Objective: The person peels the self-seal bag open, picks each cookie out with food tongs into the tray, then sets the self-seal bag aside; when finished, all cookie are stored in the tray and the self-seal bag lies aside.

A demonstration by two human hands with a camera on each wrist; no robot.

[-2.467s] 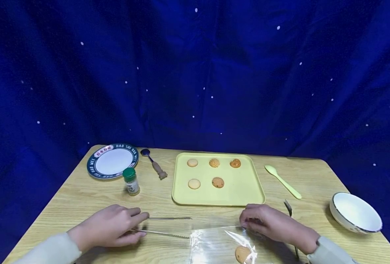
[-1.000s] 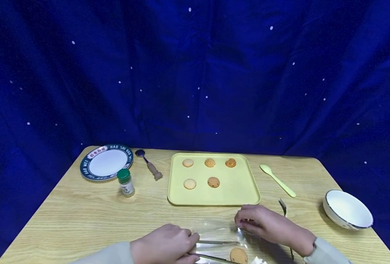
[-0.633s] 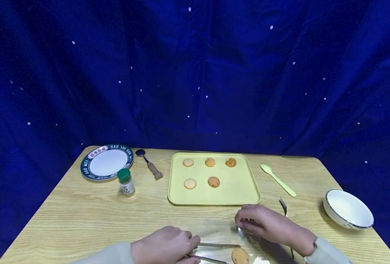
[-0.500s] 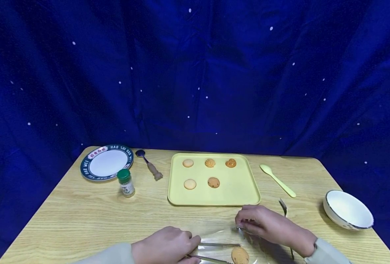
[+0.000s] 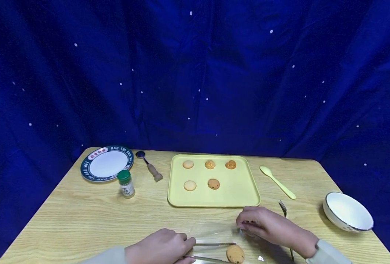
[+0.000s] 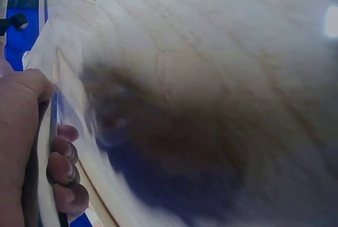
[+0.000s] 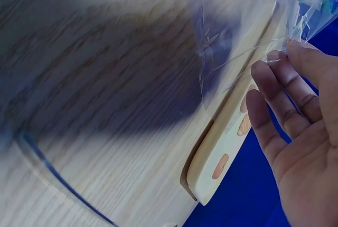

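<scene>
In the head view my left hand (image 5: 163, 247) grips metal tongs (image 5: 216, 244) at the front of the table, their arms pointing right. A round cookie with dark bits (image 5: 235, 253) lies by the tongs' tips; whether they touch it I cannot tell. Around them spreads a clear plastic bag (image 5: 211, 231), its outline faint. My right hand (image 5: 264, 223) pinches the bag's far edge between thumb and fingertips. The right wrist view shows the bag's film (image 7: 227, 37) hanging from that hand's fingertips. In the left wrist view curled fingers (image 6: 62, 166) wrap the tongs.
Beyond the hands lies a yellow tray (image 5: 237, 194) with several cookies. A plate (image 5: 107, 164), a green-capped jar (image 5: 127, 185) and a dark spoon (image 5: 152, 168) stand left. To the right are a yellow-green spoon (image 5: 277, 182), a fork (image 5: 283, 208) under the right forearm, and a bowl (image 5: 346, 212).
My left hand has brought the tongs rightward over to the bag and the cookie. In the last half second tongs and cookie have shifted slightly left. The right hand has stayed at the bag's edge.
</scene>
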